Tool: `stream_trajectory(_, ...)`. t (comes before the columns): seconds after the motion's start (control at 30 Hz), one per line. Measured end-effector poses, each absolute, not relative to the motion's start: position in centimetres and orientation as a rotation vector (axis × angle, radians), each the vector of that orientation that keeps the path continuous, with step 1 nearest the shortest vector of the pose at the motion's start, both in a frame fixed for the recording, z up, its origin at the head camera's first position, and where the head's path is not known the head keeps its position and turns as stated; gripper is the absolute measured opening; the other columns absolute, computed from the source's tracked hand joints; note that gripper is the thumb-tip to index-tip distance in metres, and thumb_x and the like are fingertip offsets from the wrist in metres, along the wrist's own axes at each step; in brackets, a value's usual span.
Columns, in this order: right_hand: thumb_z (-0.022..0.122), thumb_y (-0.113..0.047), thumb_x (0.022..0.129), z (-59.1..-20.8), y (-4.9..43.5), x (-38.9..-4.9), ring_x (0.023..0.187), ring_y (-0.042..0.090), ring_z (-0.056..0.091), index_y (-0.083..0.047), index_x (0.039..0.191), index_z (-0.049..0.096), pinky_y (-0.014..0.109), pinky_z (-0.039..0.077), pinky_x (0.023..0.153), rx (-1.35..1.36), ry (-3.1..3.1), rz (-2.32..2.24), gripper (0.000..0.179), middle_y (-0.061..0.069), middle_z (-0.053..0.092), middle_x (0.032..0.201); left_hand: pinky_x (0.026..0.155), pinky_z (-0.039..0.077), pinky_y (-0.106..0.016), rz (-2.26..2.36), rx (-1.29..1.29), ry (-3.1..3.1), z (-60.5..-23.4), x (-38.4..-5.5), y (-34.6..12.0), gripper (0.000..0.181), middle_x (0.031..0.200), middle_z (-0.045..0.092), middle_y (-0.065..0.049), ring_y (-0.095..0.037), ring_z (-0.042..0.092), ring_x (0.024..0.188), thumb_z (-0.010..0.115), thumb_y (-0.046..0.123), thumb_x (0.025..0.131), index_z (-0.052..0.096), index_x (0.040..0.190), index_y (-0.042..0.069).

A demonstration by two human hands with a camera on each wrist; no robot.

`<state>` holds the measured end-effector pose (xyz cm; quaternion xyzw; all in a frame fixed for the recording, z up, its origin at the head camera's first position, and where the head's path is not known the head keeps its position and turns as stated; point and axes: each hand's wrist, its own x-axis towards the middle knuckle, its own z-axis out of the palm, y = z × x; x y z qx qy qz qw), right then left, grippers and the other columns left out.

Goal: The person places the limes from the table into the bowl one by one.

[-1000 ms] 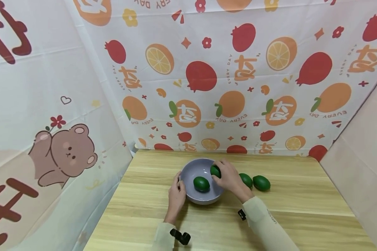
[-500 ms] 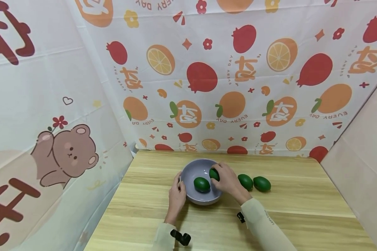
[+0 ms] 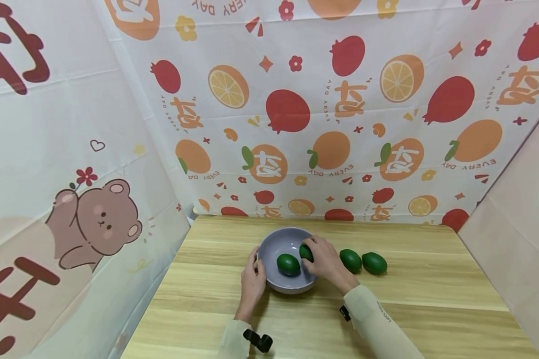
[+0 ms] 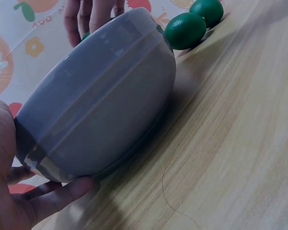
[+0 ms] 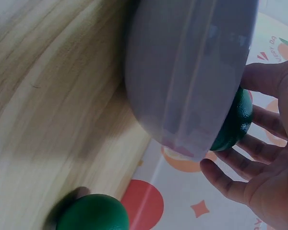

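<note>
A grey-purple bowl (image 3: 292, 288) stands on the wooden table, with one green lime (image 3: 288, 264) lying inside. My left hand (image 3: 253, 283) holds the bowl at its left side; in the left wrist view, fingers (image 4: 62, 197) curve against its outer wall. Over the bowl's right rim, my right hand (image 3: 325, 258) grips a second lime (image 3: 306, 252) between thumb and fingers. The right wrist view shows this held lime (image 5: 236, 122) partly hidden behind the bowl wall. Whether it touches the bowl's inside cannot be seen.
Two more limes, one nearer the bowl (image 3: 351, 261) and one farther right (image 3: 375, 263), lie side by side on the table (image 3: 431, 299). A fruit-print cloth (image 3: 287, 164) hangs behind the table's back edge. A bear-print cloth (image 3: 103, 219) hangs at the left.
Over the past second, my right hand has shifted slightly left and down into the bowl with the lime. My left hand has stayed at the bowl's side.
</note>
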<state>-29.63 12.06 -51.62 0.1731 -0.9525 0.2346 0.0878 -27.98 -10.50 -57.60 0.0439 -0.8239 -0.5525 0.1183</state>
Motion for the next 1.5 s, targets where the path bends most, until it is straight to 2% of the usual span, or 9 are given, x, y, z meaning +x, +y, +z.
stream_trajectory(0.33, 0.08, -0.024, 0.087, -52.2, 12.1, -29.6, 0.115, 0.03, 0.061, -0.011, 0.126, 0.066, 0.052, 0.053, 0.094, 0.521, -2.836, 0.632, 0.044, 0.013, 0.064, 0.128, 0.095, 0.059, -0.05, -1.622, 0.13, -2.403, -57.7, -27.9, -10.5, 0.046, 0.151, 0.05, -0.026, -0.042, 0.061, 0.127, 0.047, 0.014, 0.106, 0.047, 0.152, 0.017)
stream_trajectory(0.87, 0.08, -0.028, 0.086, -52.9, 11.8, -29.5, 0.115, 0.03, 0.063, -0.013, 0.125, 0.067, 0.053, 0.047, 0.095, 0.496, -2.853, 0.564, 0.044, 0.01, 0.066, 0.126, 0.089, 0.061, -0.047, -1.607, 0.133, -2.376, -57.9, -28.0, -10.4, 0.046, 0.15, 0.052, -0.026, -0.041, 0.065, 0.123, 0.05, 0.011, 0.104, 0.05, 0.15, 0.017)
stream_trajectory(1.37, 0.081, -0.03, 0.086, -53.4, 11.6, -29.4, 0.113, 0.028, 0.064, -0.014, 0.126, 0.067, 0.051, 0.044, 0.096, 0.495, -2.888, 0.512, 0.045, 0.01, 0.067, 0.125, 0.088, 0.062, -0.045, -1.614, 0.116, -2.366, -58.0, -27.9, -10.5, 0.046, 0.15, 0.051, -0.026, -0.039, 0.065, 0.123, 0.049, 0.009, 0.104, 0.05, 0.15, 0.015)
stream_trajectory(1.5, 0.079, -0.027, 0.087, -53.5, 11.6, -29.4, 0.113, 0.028, 0.065, -0.014, 0.124, 0.068, 0.053, 0.045, 0.099, 0.491, -2.888, 0.494, 0.041, 0.009, 0.068, 0.124, 0.087, 0.062, -0.044, -1.623, 0.121, -2.37, -57.9, -27.8, -10.4, 0.046, 0.15, 0.051, -0.027, -0.04, 0.065, 0.122, 0.049, 0.009, 0.104, 0.049, 0.15, 0.015)
